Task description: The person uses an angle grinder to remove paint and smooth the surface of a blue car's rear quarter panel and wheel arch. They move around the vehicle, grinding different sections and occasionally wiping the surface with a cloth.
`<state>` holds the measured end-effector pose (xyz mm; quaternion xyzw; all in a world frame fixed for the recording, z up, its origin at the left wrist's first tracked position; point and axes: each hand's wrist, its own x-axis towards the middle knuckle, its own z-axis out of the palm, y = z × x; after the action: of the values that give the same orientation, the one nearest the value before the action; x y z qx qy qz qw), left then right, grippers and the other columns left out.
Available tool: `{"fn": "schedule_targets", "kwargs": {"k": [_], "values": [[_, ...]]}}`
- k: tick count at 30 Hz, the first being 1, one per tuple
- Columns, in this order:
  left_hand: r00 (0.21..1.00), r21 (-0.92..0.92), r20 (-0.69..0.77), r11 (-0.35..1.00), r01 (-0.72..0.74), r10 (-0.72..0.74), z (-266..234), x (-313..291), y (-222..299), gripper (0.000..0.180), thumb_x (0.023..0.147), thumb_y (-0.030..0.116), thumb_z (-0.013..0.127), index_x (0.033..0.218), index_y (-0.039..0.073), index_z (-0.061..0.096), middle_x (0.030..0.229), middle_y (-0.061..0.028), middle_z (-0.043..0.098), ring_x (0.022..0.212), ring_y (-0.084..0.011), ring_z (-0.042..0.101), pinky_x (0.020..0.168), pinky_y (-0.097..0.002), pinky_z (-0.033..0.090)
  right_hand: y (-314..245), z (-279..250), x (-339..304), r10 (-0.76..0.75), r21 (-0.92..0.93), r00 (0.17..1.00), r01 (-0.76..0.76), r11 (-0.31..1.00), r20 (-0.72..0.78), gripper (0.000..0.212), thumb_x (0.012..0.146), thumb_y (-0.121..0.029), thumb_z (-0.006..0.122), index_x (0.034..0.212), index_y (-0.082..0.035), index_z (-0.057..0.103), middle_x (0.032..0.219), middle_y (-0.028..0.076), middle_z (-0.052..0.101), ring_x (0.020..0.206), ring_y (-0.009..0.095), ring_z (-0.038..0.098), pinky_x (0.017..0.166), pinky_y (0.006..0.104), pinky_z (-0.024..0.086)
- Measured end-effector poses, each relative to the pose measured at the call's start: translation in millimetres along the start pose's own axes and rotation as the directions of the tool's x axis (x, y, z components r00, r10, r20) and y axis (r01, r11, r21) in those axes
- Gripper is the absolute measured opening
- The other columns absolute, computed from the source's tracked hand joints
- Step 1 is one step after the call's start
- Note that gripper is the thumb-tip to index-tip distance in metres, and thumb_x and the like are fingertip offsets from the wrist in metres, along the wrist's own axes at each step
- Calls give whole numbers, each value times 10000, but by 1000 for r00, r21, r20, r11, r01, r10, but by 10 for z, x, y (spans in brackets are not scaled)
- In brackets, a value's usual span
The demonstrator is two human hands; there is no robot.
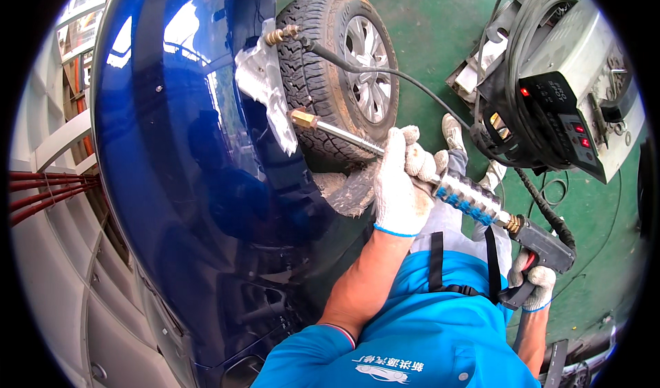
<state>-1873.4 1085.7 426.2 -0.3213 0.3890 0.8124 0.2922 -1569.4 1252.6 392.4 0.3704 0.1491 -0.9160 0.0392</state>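
Both my hands wear white knitted gloves. My right hand [536, 286] is closed round the pistol grip of a black dent-puller welding gun [544, 245], its red trigger by my fingers. A long slide hammer with a ribbed metal weight [469, 199] runs forward from the gun. My left hand [402, 181] wraps round the shaft ahead of that weight. The shaft's brass tip [303, 118] is at the bare, sanded metal patch [270, 85] on the wheel-arch edge of a blue car fender [199, 147]; whether it touches, I cannot tell. A brass cable clamp [282, 35] sits higher on that edge.
A tyre with a silver rim [368, 68] stands in the wheel arch. A welding machine [584, 92] with red lit displays and coiled black cables [519, 85] is at the right. One cable [405, 77] crosses before the wheel. The floor [426, 23] is green.
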Motion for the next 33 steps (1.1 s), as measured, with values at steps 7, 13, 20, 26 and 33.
{"fn": "schedule_targets", "kwargs": {"k": [7, 13, 20, 26, 33], "values": [[1000, -14, -10, 1000, -24, 24, -17, 26, -39, 323, 1110, 430, 488, 1114, 129, 603, 670, 48, 329, 604, -110, 377, 922, -387, 529, -10, -72, -2, 31, 50, 1000, -31, 998, -5, 559, 698, -194, 856, 1112, 120, 649, 788, 204, 710, 552, 281, 660, 517, 387, 563], [999, -11, -5, 999, -45, 45, -35, 43, -58, 331, 1102, 440, 499, 1121, 132, 619, 678, 50, 379, 621, -121, 426, 951, -413, 530, 41, -211, -8, 19, 74, 1000, -21, 997, 22, 705, 681, -165, 869, 1258, 146, 611, 1007, 214, 756, 577, 294, 681, 544, 395, 591], [992, 47, 117, 998, -43, 37, -134, -6, -460, 296, 1060, 371, 578, 1129, 94, 657, 878, -86, 701, 860, -261, 700, 935, -481, 555, 16, -115, 17, 23, 78, 999, -20, 997, -38, 653, 692, -169, 843, 1226, 143, 633, 838, 225, 711, 557, 296, 668, 520, 389, 571], [999, 44, 35, 999, -31, 29, -69, -47, -586, 264, 1019, 290, 629, 1163, 70, 655, 839, -81, 682, 836, -267, 713, 844, -480, 586, -82, -19, 45, 41, 62, 997, -37, 997, -61, 539, 704, -189, 821, 1119, 111, 655, 673, 198, 662, 520, 290, 642, 491, 380, 553], [997, -53, 70, 998, -29, 33, -71, -29, -599, 245, 1036, 182, 604, 1222, 30, 650, 810, -90, 692, 742, -228, 695, 851, -467, 595, -92, -63, 34, 42, 51, 999, -40, 998, -35, 483, 735, -203, 807, 1085, 89, 647, 621, 173, 623, 480, 280, 593, 481, 374, 526]]}}
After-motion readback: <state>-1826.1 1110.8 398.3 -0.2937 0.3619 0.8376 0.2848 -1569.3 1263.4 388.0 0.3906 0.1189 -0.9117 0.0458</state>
